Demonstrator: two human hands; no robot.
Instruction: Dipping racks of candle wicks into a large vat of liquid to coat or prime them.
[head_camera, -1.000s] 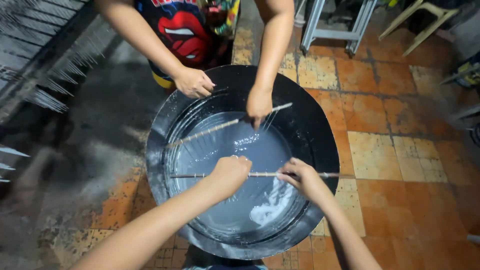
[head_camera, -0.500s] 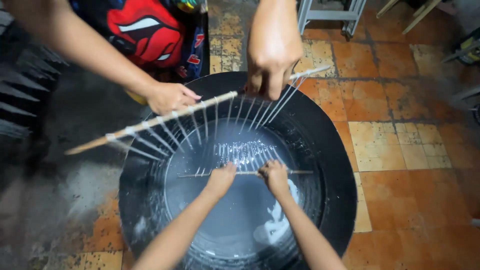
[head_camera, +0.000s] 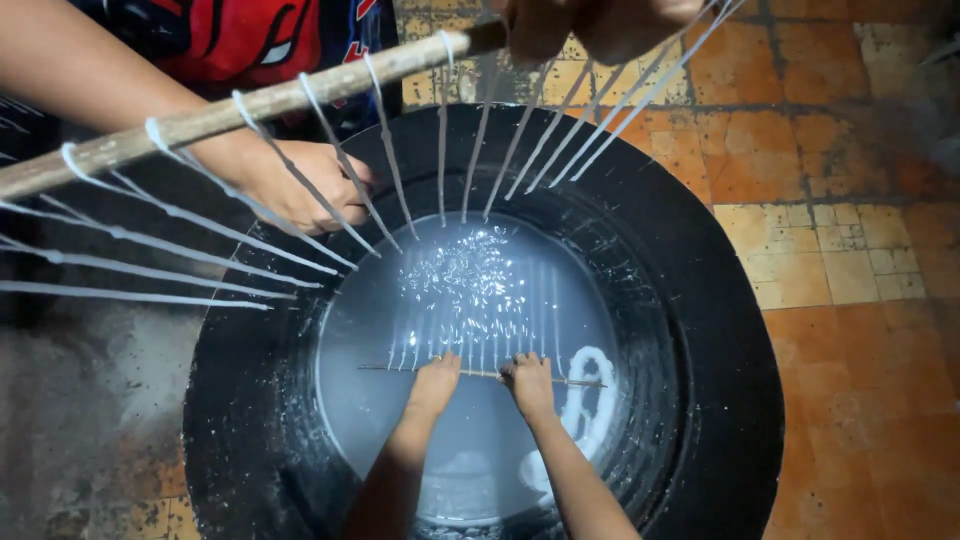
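Raised higher and nearer the camera since half a second ago, the thick wooden rod (head_camera: 250, 105) is being held by another person's hand (head_camera: 300, 185) across the upper left of the view, with white coated strands (head_camera: 440, 150) hanging from it over the black basin (head_camera: 720, 380). That person's second hand (head_camera: 590, 25) is being cut off by the top edge. Lower in the basin, the thin stick (head_camera: 480, 374) is being gripped by the wearer's left hand (head_camera: 433, 383) and right hand (head_camera: 530, 385), both closed around it side by side near its middle, just above the milky liquid (head_camera: 470, 450). Short white threads (head_camera: 470, 345) are being trailed from the stick into the liquid. Open liquid surface is being left on both sides of the stick, between its ends and the dark sloping wall of the basin. The basin's wide black rim is being kept well apart from the wearer's hands. Orange floor tiles (head_camera: 830, 260) are being shown beyond the rim on the right, and a dark grimy floor (head_camera: 90, 400) on the left.
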